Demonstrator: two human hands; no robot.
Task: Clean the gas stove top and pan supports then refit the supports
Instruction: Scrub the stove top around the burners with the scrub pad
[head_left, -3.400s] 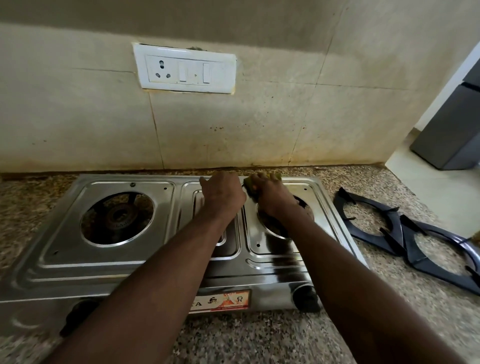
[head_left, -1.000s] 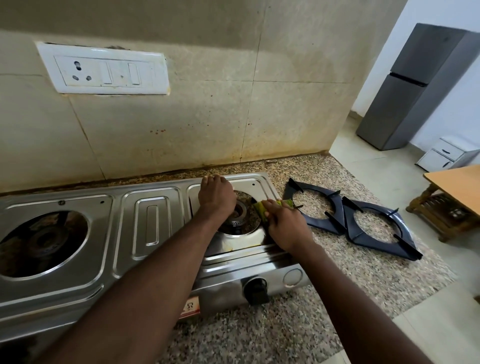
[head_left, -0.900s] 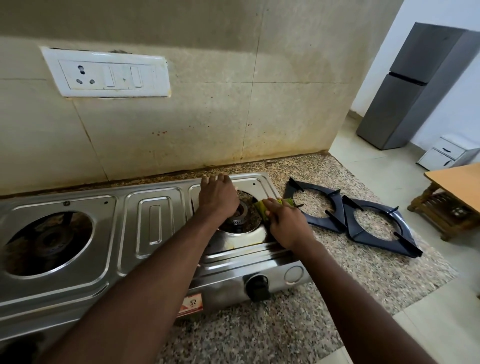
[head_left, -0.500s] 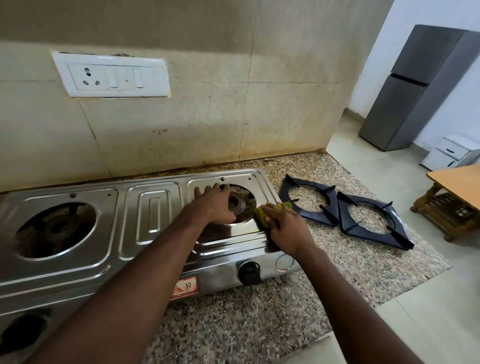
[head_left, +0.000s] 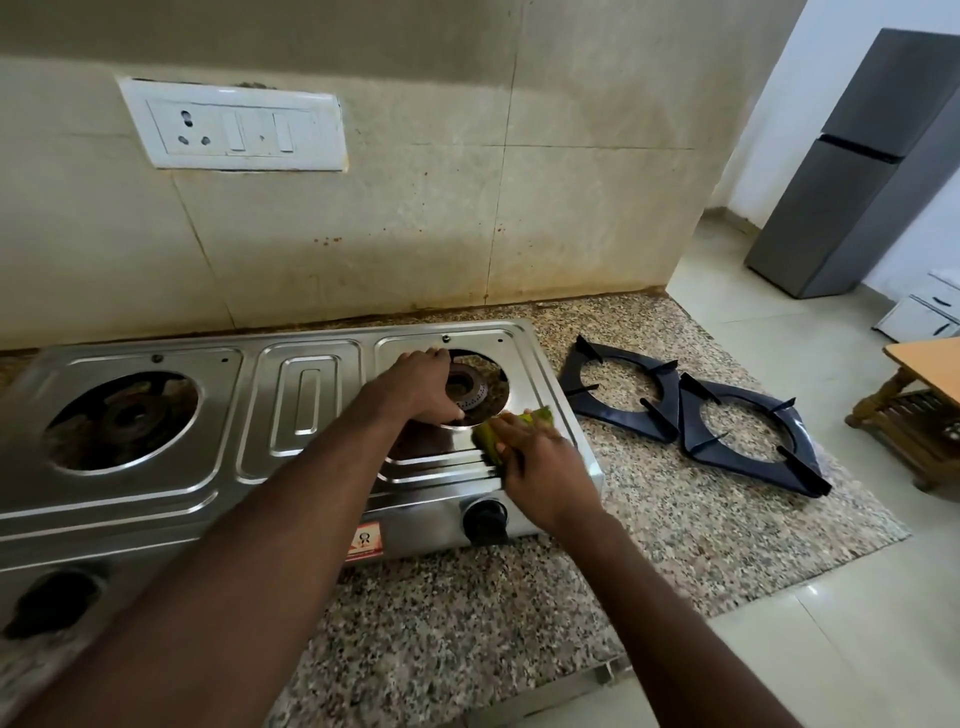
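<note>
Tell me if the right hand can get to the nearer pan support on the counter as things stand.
Probably yes: the pan support lies just right of the right hand, bare granite between, though that hand holds the scrubber.

Your left hand (head_left: 415, 387) covers the left rim of the right burner opening (head_left: 475, 387). Your right hand (head_left: 540, 467), on the scrub pad (head_left: 491, 439), blocks the opening's front-right corner. The tiled wall (head_left: 415, 234) stands just behind the stove (head_left: 306, 405), with only a narrow strip of granite between them. Right of the stove, the inner pan support (head_left: 623, 387) touches the outer pan support (head_left: 748, 436), both with prongs up. You can pass over the stove's middle panel and across the countertop (head_left: 467, 623) in front.
</note>
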